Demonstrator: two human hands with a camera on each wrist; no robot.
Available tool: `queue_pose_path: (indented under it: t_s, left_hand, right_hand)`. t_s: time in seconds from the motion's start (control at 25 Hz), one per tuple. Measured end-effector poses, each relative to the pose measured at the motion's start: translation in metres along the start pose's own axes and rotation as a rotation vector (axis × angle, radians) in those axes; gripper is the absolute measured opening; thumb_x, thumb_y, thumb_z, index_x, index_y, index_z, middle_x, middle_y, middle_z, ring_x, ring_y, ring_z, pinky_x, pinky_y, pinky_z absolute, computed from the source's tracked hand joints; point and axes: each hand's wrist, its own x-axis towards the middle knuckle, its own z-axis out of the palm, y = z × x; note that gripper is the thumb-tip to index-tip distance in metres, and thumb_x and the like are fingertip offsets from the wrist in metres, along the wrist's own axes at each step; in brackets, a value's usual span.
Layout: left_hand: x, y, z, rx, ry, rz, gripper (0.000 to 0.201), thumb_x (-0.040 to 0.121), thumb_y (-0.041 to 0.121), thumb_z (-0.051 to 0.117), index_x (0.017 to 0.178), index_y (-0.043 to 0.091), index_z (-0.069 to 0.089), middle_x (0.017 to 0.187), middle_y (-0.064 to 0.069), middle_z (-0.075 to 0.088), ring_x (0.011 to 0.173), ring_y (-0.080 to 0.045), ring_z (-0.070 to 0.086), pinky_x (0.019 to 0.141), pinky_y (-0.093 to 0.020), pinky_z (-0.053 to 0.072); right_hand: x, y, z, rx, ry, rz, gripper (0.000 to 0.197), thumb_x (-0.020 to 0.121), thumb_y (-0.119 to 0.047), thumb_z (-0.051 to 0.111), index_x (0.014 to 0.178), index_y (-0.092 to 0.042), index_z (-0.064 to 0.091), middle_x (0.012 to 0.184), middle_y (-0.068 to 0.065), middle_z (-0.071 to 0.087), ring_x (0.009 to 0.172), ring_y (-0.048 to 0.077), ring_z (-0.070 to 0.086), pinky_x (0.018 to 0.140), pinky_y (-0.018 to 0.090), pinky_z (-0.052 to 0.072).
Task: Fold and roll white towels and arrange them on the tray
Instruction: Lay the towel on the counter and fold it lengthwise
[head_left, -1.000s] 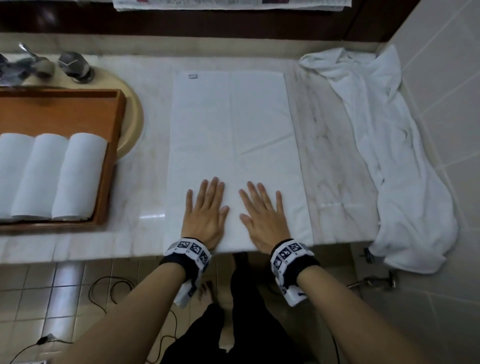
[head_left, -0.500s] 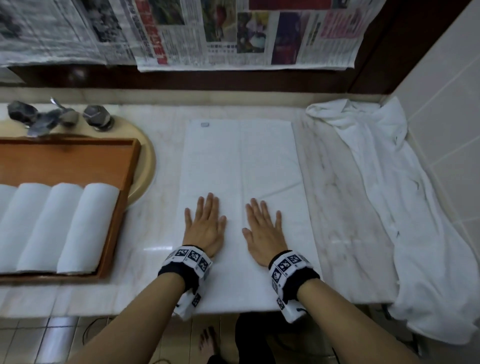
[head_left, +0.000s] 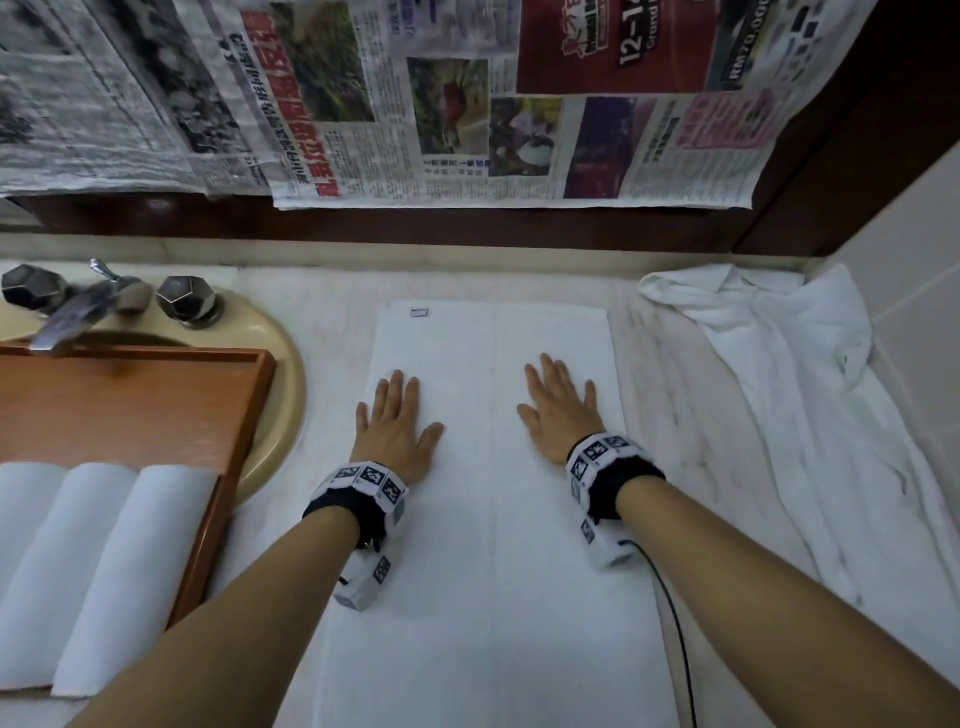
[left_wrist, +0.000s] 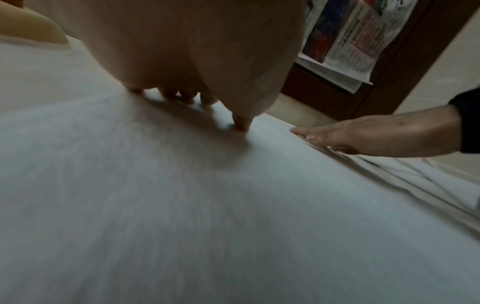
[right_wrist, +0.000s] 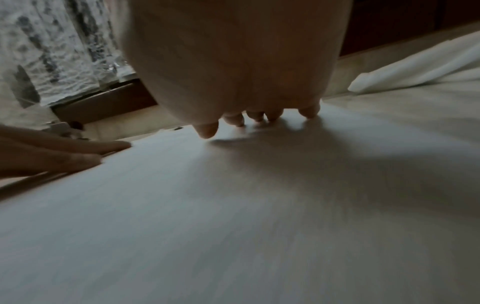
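The left hand (head_left: 396, 427) and right hand (head_left: 560, 410) are lying flat, fingers straight, pressing the folded towel (head_left: 493, 519) spread on the counter (head_left: 675, 395). Three rolled towels (head_left: 98, 566) are sitting in the tray (head_left: 156, 410). This one is awaiting rolling, and probably the crumpled towel (head_left: 810, 415) too.

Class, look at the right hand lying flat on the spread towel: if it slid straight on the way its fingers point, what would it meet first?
The right hand would cross bare towel, then its far edge and the countertop. Nothing visible stands in that line before the back wall, though depth is uncertain.
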Motion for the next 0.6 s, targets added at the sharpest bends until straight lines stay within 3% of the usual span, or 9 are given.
queue_pose_path:
  t_s: [0.2, 0.32, 0.4, 0.6]
  left_hand:
    - [0.023, -0.004, -0.009, -0.085, 0.055, -0.059, 0.068, 0.102, 0.04, 0.034, 0.156, 0.016, -0.001, 0.162, -0.002, -0.014, 0.149, -0.019, -0.012, 0.119, -0.045, -0.005]
    - [0.025, -0.007, -0.006, -0.08, 0.061, -0.053, 0.069, 0.102, 0.042, 0.034, 0.155, 0.017, -0.002, 0.162, -0.001, -0.015, 0.149, -0.019, -0.013, 0.119, -0.044, -0.006]
    - [0.027, -0.009, -0.005, -0.091, 0.055, -0.047, 0.07, 0.101, 0.042, 0.036, 0.156, 0.017, -0.001, 0.162, -0.001, -0.014, 0.149, -0.019, -0.012, 0.119, -0.045, -0.005]
    - [0.03, -0.01, -0.006, -0.081, 0.059, -0.047, 0.071, 0.101, 0.044, 0.036, 0.155, 0.017, -0.003, 0.162, -0.001, -0.015, 0.149, -0.02, -0.012, 0.119, -0.043, -0.004]
  right_hand:
    - [0.063, 0.043, -0.047, -0.086, 0.093, 0.094, 0.058, 0.102, -0.024, 0.033, 0.154, -0.017, 0.007, 0.162, 0.004, -0.004, 0.149, 0.023, -0.001, 0.118, 0.053, 0.009]
    - [0.086, 0.06, -0.071, -0.184, 0.185, 0.112, 0.06, 0.09, -0.005, 0.045, 0.146, -0.013, 0.025, 0.153, 0.012, 0.024, 0.14, 0.031, 0.023, 0.112, 0.053, 0.024]
    - [0.093, 0.065, -0.084, -0.205, 0.23, 0.102, 0.045, 0.089, -0.003, 0.047, 0.133, -0.01, 0.04, 0.135, 0.014, 0.042, 0.125, 0.034, 0.04, 0.101, 0.049, 0.036]
    - [0.094, 0.069, -0.101, -0.195, 0.26, 0.069, 0.024, 0.092, -0.011, 0.052, 0.112, -0.011, 0.065, 0.119, 0.012, 0.054, 0.109, 0.032, 0.051, 0.083, 0.039, 0.047]
